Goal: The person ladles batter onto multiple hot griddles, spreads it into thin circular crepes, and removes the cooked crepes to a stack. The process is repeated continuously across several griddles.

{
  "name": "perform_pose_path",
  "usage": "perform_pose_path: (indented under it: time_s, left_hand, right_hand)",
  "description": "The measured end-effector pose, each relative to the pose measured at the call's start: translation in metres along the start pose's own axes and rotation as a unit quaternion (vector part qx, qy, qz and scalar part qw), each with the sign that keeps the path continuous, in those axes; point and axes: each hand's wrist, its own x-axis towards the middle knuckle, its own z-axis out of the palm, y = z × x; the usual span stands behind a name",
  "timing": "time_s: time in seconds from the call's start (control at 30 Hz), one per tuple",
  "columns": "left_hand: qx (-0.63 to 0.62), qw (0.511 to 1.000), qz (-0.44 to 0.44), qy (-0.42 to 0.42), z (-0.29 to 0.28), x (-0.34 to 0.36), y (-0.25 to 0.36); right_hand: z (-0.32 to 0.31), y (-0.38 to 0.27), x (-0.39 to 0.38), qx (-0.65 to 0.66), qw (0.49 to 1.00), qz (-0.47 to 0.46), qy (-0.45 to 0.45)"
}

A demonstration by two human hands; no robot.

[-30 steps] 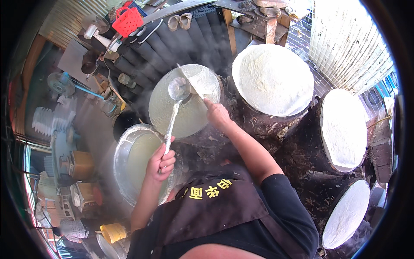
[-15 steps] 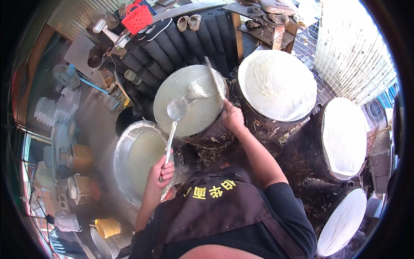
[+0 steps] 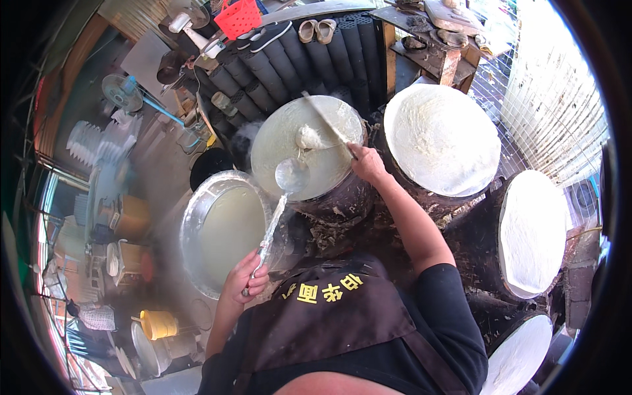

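Left hand [image 3: 247, 279] clenches the ladle [image 3: 291, 176] over the pan's [image 3: 345, 117] near side; right hand [image 3: 370, 162] grips the scraper [image 3: 326, 120] across its right. Level, light strokes suit!

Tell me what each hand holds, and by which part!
Left fingers grip a long-handled, silvery metal ladle near its handle's end; right fingers grip a long, thin, pale stick-like tool by its near end.

A ladle [image 3: 274, 221] extends over one drum [image 3: 334, 207], a basin [image 3: 190, 237] to that drum's near left, three more drums [image 3: 484, 224] rightward.
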Motion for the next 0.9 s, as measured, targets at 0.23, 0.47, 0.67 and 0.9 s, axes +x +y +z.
perform_pose_path:
  time_s: [0.23, 0.47, 0.67, 0.9]
  left_hand:
    - [0.035, 0.998, 0.052, 0.028, -0.005, 0.014, 0.01]
    - [0.29, 0.935, 0.155, 0.136, 0.01, 0.084, 0.048]
    - [0.469, 0.844, 0.186, 0.183, 0.031, 0.122, 0.07]
    - [0.256, 0.961, 0.068, 0.084, 0.073, 0.114, 0.023]
  right_hand:
    - [-0.049, 0.005, -0.057, -0.033, 0.983, -0.126, -0.125]
    - [-0.01, -0.013, -0.134, 0.174, 0.975, 0.136, 0.02]
    - [0.049, -0.062, -0.172, 0.307, 0.941, 0.138, 0.038]
    - [0.095, -0.093, -0.187, 0.37, 0.913, 0.165, -0.039]
